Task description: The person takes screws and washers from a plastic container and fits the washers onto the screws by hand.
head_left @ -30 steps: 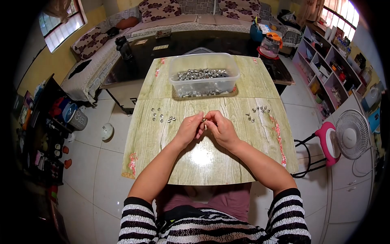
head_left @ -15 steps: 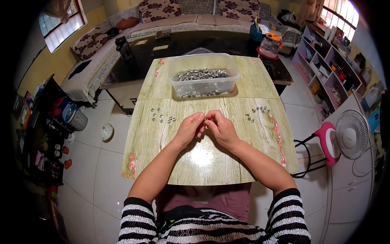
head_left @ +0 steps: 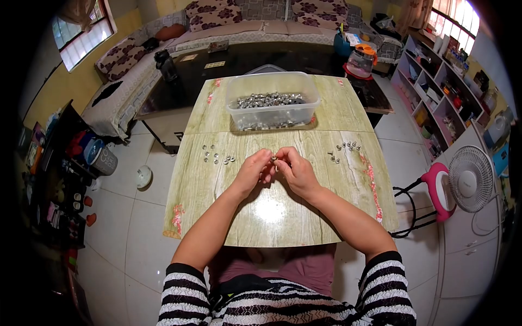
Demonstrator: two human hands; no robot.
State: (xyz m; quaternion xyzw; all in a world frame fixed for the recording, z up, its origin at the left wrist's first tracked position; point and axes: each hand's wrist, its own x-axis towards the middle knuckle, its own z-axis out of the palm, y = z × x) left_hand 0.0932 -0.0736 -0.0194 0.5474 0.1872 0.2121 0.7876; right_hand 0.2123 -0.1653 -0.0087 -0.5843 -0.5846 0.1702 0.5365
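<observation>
My left hand (head_left: 253, 171) and my right hand (head_left: 297, 169) meet over the middle of the table, both closed with fingertips pinched together. Between the fingertips shows a small metal piece (head_left: 273, 158), mostly covered; its exact kind is too small to make out. Left of my hands lie several small round metal pieces (head_left: 216, 161), ring- or cap-like. To the right sit several small metal pieces with stems and flat heads (head_left: 348, 145), like screws or studs. Beyond my hands stands a clear plastic box (head_left: 272, 118) with a heap of small metal parts (head_left: 266, 100) inside.
The wood-patterned table (head_left: 206, 190) has its near edge at my lap. Behind it is a dark, low table (head_left: 206, 81) with a jug (head_left: 361, 61) on it. At the right stand a fan (head_left: 471, 178), a pink stool (head_left: 438, 190) and a shelf unit (head_left: 443, 92).
My fingers have shifted slightly around the small metal piece, and a bit more of it shows now. Both arms, the box and the loose pieces stay where they were.
</observation>
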